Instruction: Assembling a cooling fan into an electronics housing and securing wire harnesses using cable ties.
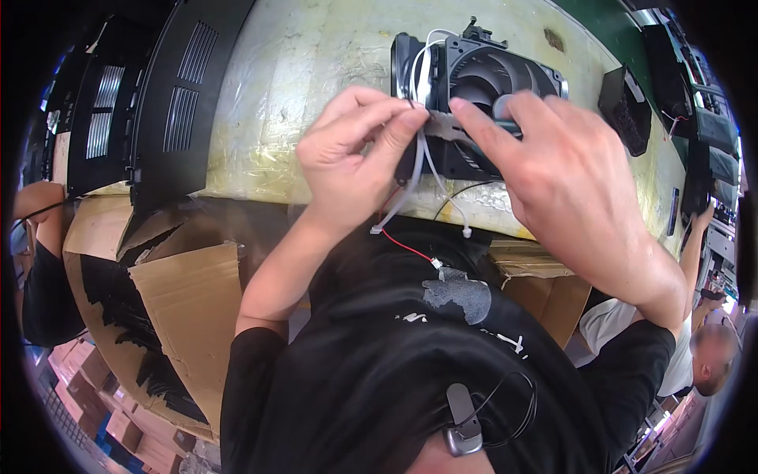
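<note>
Presently the left hand [347, 154] pinches thin white cables [426, 71] beside a square black plastic fan [517, 77] on the yellowish table [292, 87]; what the half-curled right hand [564, 170] grips, I cannot tell.

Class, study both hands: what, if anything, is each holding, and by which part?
The left hand appears to pinch the white cables partway along, away from their dangling connectors. Whether the right hand holds anything cannot be told.
</note>
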Available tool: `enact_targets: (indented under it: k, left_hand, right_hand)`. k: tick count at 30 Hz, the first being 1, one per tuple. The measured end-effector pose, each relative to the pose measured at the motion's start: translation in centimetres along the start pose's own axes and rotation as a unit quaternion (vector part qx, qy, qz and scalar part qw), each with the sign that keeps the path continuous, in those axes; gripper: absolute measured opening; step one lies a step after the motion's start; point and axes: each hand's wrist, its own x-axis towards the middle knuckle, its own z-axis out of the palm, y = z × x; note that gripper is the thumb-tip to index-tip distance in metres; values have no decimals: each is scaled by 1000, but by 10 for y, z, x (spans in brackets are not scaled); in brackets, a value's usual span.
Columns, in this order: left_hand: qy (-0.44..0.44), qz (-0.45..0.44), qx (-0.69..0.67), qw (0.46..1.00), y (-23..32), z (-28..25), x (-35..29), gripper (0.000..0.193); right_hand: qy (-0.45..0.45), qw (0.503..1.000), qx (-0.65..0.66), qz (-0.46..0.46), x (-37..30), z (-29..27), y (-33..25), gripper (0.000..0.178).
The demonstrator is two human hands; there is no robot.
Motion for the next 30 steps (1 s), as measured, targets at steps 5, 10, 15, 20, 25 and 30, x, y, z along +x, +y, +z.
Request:
enact_targets:
  k: [5,10,15,20,25,30]
  left_hand:
    - [-13,29,37,999,8,6,-9,10]
    - [148,107,48,982,15,-26,-25,7]
    - [302,136,190,924,5,-107,-93,4]
    - [305,-122,319,889,-31,-155,-156,14]
    - [100,-206,548,805,-64,-170,-134,30]
    - [164,-182,458,855,-20,-133,-130,21]
  right_hand:
    - [-18,999,-1,40,-26,1,-15,56]
    - [151,981,116,32,-47,26,2,53]
    - [163,894,99,406,-141,84,73,39]
    - [112,862,206,450,-163,157,103,40]
    - [428,795,217,371,-134,119,24,28]
    - [667,681,271,133,-141,93,-33,22]
